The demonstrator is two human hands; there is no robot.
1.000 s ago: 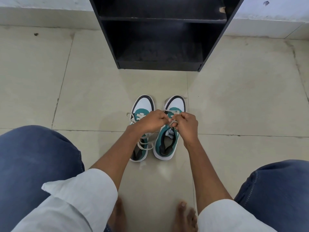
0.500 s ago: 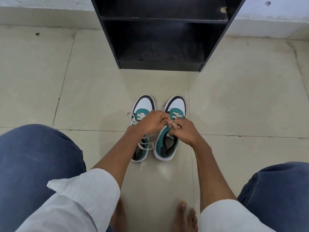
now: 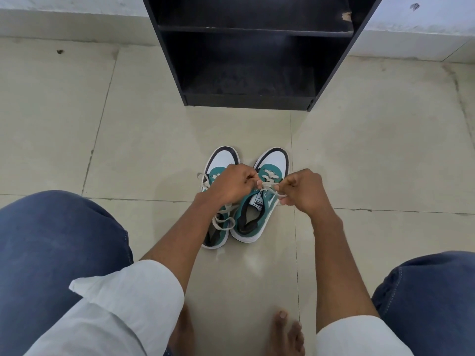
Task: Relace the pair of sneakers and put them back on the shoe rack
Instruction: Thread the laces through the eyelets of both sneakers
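Rack (image 3: 331, 80) was the biggest thing I had in view: black, open-fronted, standing on the floor against the wall at top centre. I saw two shelf bays, and both held nothing but dust; the upper one was cut by the frame edge. Floor (image 3: 372, 155) was pale tile, with a bare strip between the rack's bottom lip and the sneaker toes, and open tile out to both sides.

Knees in blue denim filled the lower corners, white sleeves just inside them, bare feet at the bottom edge between the forearms.

Both sneakers sat side by side on the floor, touching or nearly so, toes pointing at the rack. Left sneaker (image 3: 223, 160) was half hidden under my left forearm, with loose loops of lace spilling over its side. Right sneaker (image 3: 259, 214) showed its tongue label and open collar.

Left hand (image 3: 231, 185) was closed, fingers pinched on the lace (image 3: 268, 181) over the right sneaker's eyelets. Right hand (image 3: 303, 191) was closed too, pinching a lace end off that sneaker's outer side. The lace ran taut between the hands.
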